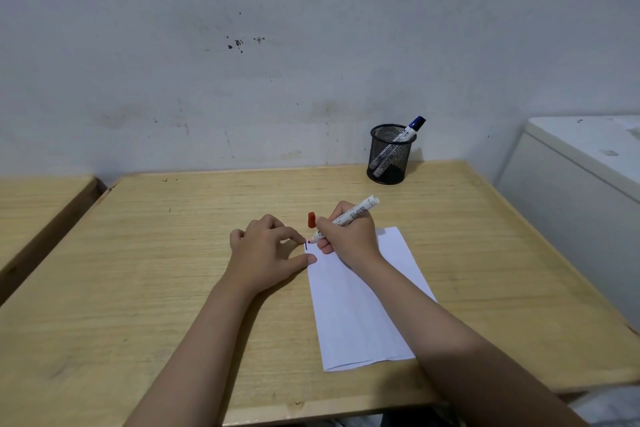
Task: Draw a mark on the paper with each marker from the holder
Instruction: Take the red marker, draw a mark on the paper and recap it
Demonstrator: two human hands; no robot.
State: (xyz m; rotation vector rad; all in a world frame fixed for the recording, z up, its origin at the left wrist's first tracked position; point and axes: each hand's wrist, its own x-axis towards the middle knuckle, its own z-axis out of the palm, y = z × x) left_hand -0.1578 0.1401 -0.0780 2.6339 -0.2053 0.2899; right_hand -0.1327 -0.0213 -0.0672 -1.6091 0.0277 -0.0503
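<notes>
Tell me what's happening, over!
Right hand holds red marker, tip on paper. Left hand pins paper's corner. Blue marker waits in holder.

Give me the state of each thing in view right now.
Red marker: uncapped, held in right hand, tip at the paper's top left corner.
Red cap: off, upright on the table.
Paper: flat, one short dark mark by the tip.
Left hand: fingers pinning the paper's edge.
Blue marker: capped, leaning in mesh holder.
</notes>
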